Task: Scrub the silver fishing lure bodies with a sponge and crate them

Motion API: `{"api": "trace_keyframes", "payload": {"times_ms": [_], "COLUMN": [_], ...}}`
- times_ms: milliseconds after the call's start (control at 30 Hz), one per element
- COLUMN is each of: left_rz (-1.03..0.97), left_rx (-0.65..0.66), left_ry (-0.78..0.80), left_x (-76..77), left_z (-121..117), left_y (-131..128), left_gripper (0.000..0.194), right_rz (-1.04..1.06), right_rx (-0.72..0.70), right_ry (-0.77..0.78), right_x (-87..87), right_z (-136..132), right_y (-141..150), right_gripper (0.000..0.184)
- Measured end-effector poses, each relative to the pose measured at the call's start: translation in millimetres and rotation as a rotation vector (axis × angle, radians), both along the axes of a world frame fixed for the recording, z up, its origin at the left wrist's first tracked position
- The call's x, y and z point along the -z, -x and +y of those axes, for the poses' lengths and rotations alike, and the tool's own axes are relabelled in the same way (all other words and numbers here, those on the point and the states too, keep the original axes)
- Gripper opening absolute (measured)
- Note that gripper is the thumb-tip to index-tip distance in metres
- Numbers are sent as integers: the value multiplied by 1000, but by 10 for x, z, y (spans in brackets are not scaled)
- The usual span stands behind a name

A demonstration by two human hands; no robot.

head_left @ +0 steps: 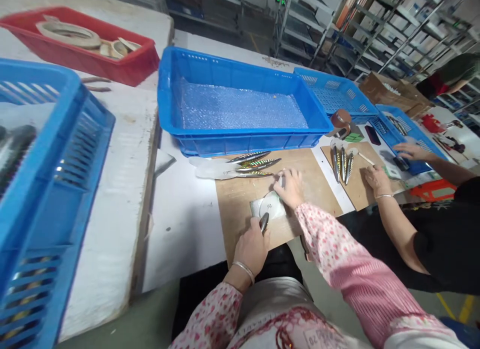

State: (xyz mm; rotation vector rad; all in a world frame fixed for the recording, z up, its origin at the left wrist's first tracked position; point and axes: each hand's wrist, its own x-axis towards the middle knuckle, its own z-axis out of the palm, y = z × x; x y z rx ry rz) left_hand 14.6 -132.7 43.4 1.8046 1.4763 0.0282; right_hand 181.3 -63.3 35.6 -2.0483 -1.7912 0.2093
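My left hand (252,246) is closed around a dark, slim fishing lure (264,222), whose tip pokes out above the fingers. Just beyond it, a round whitish clear disc (269,207) rests over a small pale green-and-white pad (255,206); whether the disc is joined to the lure I cannot tell. My right hand (291,189) is above the pad's right side, fingers pinching a small white piece (280,180). Several striped lures (258,164) with broad frosted lips (212,168) lie together beyond my hands on the brown board (240,224).
A blue bin (243,139) lined with bubble wrap stands behind the board. Left are another blue crate (86,124) and a red tray (112,64) holding tape rolls. A co-worker's hands (378,181) are at the right, near another board with three lures (342,164).
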Motion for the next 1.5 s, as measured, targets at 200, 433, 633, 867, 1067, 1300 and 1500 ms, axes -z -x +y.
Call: {"api": "trace_keyframes", "payload": {"times_ms": [200,433,633,867,1067,1300,1500], "left_rz": [-15,-40,-48,16,237,258,273], "left_rx": [13,8,-2,194,373,377,377], "left_ry": [17,16,9,-32,-239,-266,-295], "left_x": [23,31,64,-105,-131,80,98], "left_z": [11,19,37,95,476,617,583], "left_y": [6,26,49,273,353,278,299], "left_gripper": [19,22,24,29,20,20,27], "right_rz": [85,66,55,193,208,132,90], "right_rx": [-126,-101,19,39,-254,-374,-573], "right_ry": [30,-24,-12,-273,-193,-117,-44], "right_x": [13,-19,47,-53,22,47,-31], "right_z": [-183,-183,-26,283,11,82,176], "right_y": [75,106,-71,-494,-451,-223,202], "right_gripper": [24,23,22,21,30,31,31]}}
